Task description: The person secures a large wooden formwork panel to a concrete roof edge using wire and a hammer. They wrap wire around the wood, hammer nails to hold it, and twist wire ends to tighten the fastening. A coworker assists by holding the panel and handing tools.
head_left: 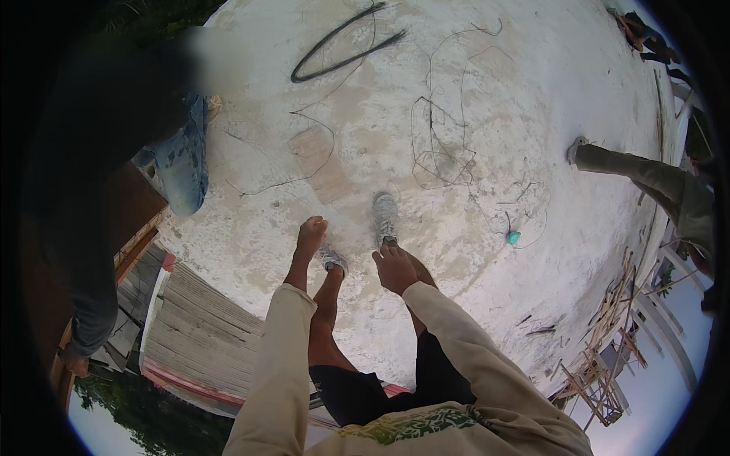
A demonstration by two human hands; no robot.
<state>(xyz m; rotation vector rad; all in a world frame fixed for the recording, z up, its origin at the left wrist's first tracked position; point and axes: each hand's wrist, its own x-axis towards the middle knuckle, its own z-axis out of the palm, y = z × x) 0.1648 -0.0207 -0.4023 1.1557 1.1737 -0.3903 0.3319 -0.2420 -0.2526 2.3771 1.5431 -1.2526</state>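
Note:
My left hand (311, 233) is closed, fingers curled in, above my left shoe; whatever it may hold is hidden. My right hand (396, 269) hangs in front of my right shin with its fingers loosely apart, and nothing shows in it. Ahead of my feet, a thin bent wire (332, 152) lies across the pale concrete floor (525, 91), beside a faded brownish board or patch (321, 163). A thick black loop of wire or cable (323, 61) lies farther off. To the right is a tangle of thin wire (441, 171), with a small turquoise object (513, 238) near it.
A person in blue jeans (185, 163) is close on my left, by the slab's edge. Another person's leg (631, 163) reaches in from the right. Corrugated roofing (201, 323) lies below left. Wooden sticks (608, 342) are piled along the right edge.

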